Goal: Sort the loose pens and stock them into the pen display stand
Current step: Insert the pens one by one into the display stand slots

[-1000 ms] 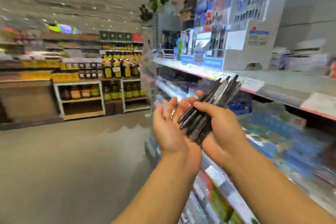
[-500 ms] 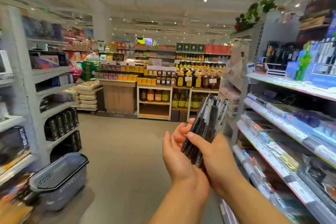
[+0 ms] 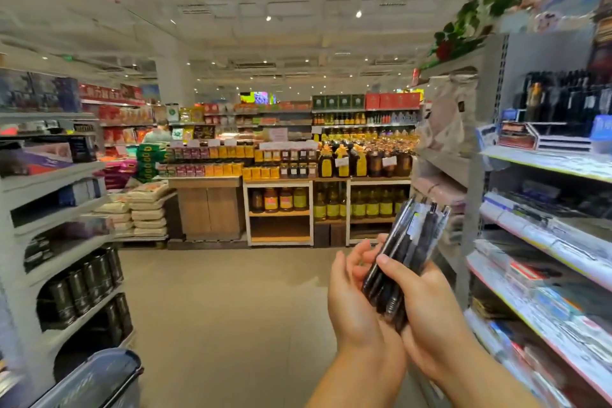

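A bundle of several black pens (image 3: 409, 242) stands nearly upright between my two hands at the lower right. My right hand (image 3: 430, 318) holds the bundle, thumb curled across its front. My left hand (image 3: 351, 301) cups the bundle from the left with relaxed fingers touching the pens. The pen display stand is out of view; only the stationery shelves (image 3: 543, 242) show on the right, blurred.
A shop aisle runs ahead to a display of bottles and jars (image 3: 331, 169). Shelves with dark cans (image 3: 79, 288) line the left. A grey shopping basket (image 3: 96, 381) sits at the lower left. Stacked sacks (image 3: 139, 212) lie beyond.
The view has swung left, from the shelf with the pen stand to the open aisle. Both hands kept the pens, which tipped from slanted to nearly upright.
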A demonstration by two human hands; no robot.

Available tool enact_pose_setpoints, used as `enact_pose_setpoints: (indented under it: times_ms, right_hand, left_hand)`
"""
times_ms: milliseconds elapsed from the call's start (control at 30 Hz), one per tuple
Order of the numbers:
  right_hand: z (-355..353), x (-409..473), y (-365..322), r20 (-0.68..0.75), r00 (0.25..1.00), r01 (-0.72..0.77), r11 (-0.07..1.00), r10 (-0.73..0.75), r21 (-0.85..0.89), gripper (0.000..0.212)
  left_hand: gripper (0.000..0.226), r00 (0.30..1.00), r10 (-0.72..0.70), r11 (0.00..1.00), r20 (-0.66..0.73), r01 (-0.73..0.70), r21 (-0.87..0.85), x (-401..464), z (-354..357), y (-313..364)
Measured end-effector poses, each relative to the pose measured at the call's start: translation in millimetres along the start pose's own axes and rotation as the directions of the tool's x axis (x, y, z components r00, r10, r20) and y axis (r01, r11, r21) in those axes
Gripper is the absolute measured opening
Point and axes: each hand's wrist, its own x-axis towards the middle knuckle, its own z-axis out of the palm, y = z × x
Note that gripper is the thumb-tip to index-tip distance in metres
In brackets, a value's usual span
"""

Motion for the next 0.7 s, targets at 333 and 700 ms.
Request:
enact_pose_setpoints:
  times_ms: [333, 700]
  right_hand:
    - [-91, 190, -82, 0.100, 0.990, 0.113, 0.973, -0.095, -0.199, 0.018]
    - [-159, 319, -171, 0.038, 0.963, 0.233, 0.755, -0.266, -0.613, 0.003]
  left_hand:
    - [0.022, 0.954, -0.013, 0.635, 0.299, -0.223, 0.740, 201, 95, -22]
    - [0.046, 0.802, -0.074, 0.475, 0.593, -0.494, 0.728, 384, 212, -76]
